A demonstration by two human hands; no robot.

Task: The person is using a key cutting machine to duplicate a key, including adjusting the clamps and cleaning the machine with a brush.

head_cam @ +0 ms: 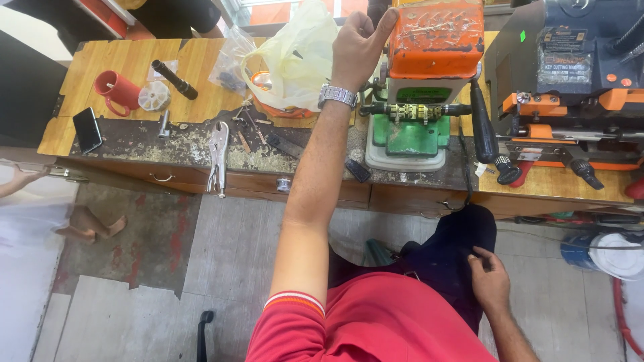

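At far centre of the wooden workbench (201, 60) stands the key-cutting machine (419, 80), orange housing over a green base. Left hand (359, 43) reaches out, fingers curled against the housing's left edge; a metal wristwatch (337, 96) on the wrist. Right hand (488, 278) rests loosely curled on the dark trousers (449, 251), holding nothing. Left of the machine: yellowish plastic bag (295, 57), locking pliers (219, 157), red mug (115, 90), phone (87, 129).

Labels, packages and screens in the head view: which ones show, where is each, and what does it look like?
Phone: dark blank screen, lying on the bench's left end.
Plastic bag: pale yellow, crumpled, left of the left hand.
Label: worn rectangular sticker on the dark machine, far right.
Green sticker: small, same machine.
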